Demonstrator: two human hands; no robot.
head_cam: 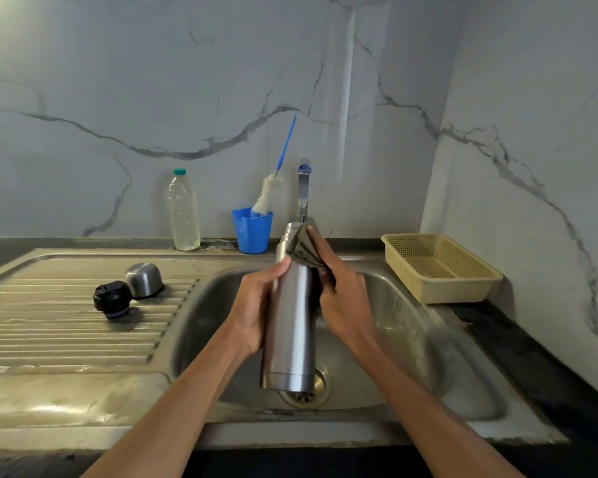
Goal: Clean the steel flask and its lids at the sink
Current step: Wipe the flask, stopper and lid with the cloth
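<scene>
A: While the black inner lid point(112, 299) and steel cap point(144, 279) lie apart on the ribbed drainboard point(66, 322), what is the risk?

B: Slippage. The left hand point(256, 312) grips the steel flask point(292, 326) upright over the sink point(411, 339); the right hand point(342, 298) presses a grey cloth point(304, 246) round its neck. A wet grip could drop it.

A: Surroundings?

B: Water bottle point(184, 212), blue cup point(252, 232) with brush point(268, 194), tap point(304, 191), beige basket point(442, 267), marble wall.

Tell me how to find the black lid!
Start at the sink and look to its left, at the ribbed draining board. Two lids lie there side by side. The black lid is the nearer one, dark and knobbly, while the steel lid behind it is smooth and shiny.
</scene>
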